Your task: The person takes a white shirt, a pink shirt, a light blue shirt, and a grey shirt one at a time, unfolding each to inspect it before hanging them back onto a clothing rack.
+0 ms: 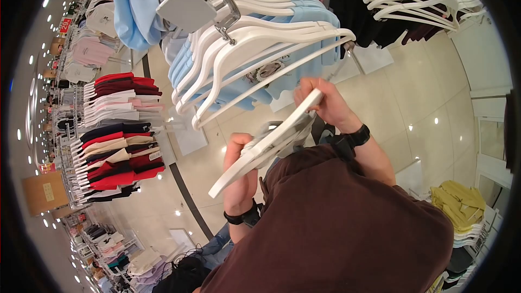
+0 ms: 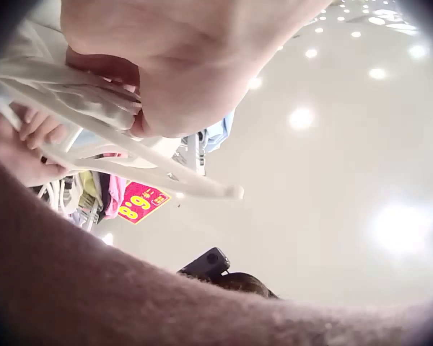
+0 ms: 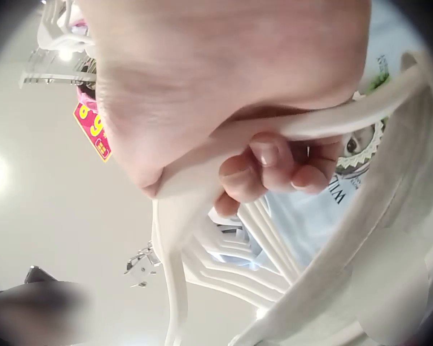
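Left hand point(image 1: 239, 176) just in front of the torso point(image 1: 336, 222), fingers curled in a grip, left wrist point(image 1: 239, 207) bent, right hand point(image 1: 328, 106) also in front of the torso, fingers point(image 3: 242, 182) curled in a grip, bare right forearm point(image 1: 374, 160) angled back toward the torso.

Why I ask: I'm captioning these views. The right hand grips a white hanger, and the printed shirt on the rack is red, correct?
The printed shirt is light blue, not red, as the head view shows; the right hand does grip a white hanger.
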A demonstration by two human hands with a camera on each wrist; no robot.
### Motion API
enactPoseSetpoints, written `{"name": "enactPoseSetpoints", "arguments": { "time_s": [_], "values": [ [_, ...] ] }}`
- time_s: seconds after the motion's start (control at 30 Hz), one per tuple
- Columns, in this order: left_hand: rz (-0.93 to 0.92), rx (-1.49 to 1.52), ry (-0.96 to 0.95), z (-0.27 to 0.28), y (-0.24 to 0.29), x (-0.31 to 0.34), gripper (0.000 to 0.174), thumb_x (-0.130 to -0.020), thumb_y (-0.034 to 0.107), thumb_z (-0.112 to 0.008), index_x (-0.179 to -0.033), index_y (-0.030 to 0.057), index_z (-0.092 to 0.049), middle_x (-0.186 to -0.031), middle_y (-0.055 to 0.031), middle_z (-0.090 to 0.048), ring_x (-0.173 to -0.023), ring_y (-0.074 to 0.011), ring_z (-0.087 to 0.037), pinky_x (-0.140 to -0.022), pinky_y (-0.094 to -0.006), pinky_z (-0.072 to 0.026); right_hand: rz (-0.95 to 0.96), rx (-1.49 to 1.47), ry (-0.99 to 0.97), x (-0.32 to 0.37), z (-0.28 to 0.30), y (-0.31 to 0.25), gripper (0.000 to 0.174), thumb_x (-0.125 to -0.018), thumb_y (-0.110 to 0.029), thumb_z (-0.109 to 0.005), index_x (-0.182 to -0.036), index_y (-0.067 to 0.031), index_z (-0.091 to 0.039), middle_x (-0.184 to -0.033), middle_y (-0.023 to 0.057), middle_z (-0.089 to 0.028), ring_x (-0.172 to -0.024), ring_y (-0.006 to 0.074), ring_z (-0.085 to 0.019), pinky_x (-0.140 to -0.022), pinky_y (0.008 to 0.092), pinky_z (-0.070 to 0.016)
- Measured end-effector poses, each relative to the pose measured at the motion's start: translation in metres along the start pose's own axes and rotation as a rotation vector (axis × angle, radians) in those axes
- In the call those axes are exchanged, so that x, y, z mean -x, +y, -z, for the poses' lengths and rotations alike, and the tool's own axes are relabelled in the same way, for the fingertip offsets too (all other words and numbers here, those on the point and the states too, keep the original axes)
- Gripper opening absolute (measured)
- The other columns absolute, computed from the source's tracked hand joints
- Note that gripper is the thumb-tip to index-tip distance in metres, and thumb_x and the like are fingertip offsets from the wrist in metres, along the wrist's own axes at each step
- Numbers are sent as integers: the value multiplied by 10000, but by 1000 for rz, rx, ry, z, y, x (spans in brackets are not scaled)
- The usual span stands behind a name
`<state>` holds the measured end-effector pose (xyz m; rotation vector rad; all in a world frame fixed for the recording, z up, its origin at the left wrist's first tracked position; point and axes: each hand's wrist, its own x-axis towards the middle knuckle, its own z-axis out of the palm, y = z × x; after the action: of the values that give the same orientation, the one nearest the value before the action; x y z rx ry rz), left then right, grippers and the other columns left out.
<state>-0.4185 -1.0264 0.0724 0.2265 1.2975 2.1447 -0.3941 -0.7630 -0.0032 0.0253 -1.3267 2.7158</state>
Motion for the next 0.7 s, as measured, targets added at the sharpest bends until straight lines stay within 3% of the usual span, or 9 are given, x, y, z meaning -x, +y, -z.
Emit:
{"name": "enactPoseSetpoints", "arguments": {
  "time_s": [0.07,0.13,0.17,0.3,0.43,0.6,0.7],
  "values": [
    [-37,-56,12,11,3,2,266,-1016,209,-634,-1194,50,-518,-1148,-83,-633,-1064,-179,-615,-953,-349,-485,-37,-33,5,9,8,8,618,-990,-658,-481,-727,-100,-496,-593,-24,-420,-588,114,-385,-592,273,-314],
    [-11,47,114,4,13,2,259,-1019,216,-630,-1188,57,-516,-1143,-83,-638,-1078,-182,-618,-965,-356,-482,-93,351,23,21,22,13,600,-997,-632,-479,-772,-80,-546,-654,-7,-510,-611,85,-399,-577,263,-302],
    [-15,66,152,3,15,0,225,-1023,178,-597,-1189,53,-512,-1146,-83,-638,-1077,-185,-619,-975,-358,-476,-116,346,28,24,25,15,560,-998,-584,-493,-806,-66,-588,-714,4,-562,-623,70,-403,-572,251,-301],
    [-125,-19,195,30,7,-6,222,-1028,141,-573,-1223,49,-518,-1198,-93,-644,-1136,-212,-620,-1012,-384,-480,-95,439,168,37,27,11,527,-1000,-536,-503,-843,-46,-618,-728,7,-563,-633,77,-419,-586,252,-325],
    [-63,20,326,36,5,-16,200,-1034,141,-579,-1221,78,-550,-1246,-87,-640,-1151,-204,-618,-1008,-397,-492,17,477,194,43,23,-3,485,-1033,-446,-467,-889,-16,-637,-755,21,-581,-676,92,-491,-636,257,-379],
    [-41,31,228,28,-1,-19,199,-1030,140,-580,-1218,82,-550,-1259,-88,-631,-1164,-206,-618,-1009,-396,-499,0,544,175,44,1,-1,439,-1084,-369,-423,-897,-33,-637,-816,18,-609,-729,95,-548,-702,265,-455],
    [-10,39,214,14,2,-18,248,-1016,195,-609,-1227,79,-548,-1241,-78,-633,-1148,-205,-618,-1004,-398,-498,11,327,277,42,1,6,429,-1091,-340,-397,-891,-33,-620,-810,22,-603,-735,101,-541,-697,270,-454]
  ]
}}
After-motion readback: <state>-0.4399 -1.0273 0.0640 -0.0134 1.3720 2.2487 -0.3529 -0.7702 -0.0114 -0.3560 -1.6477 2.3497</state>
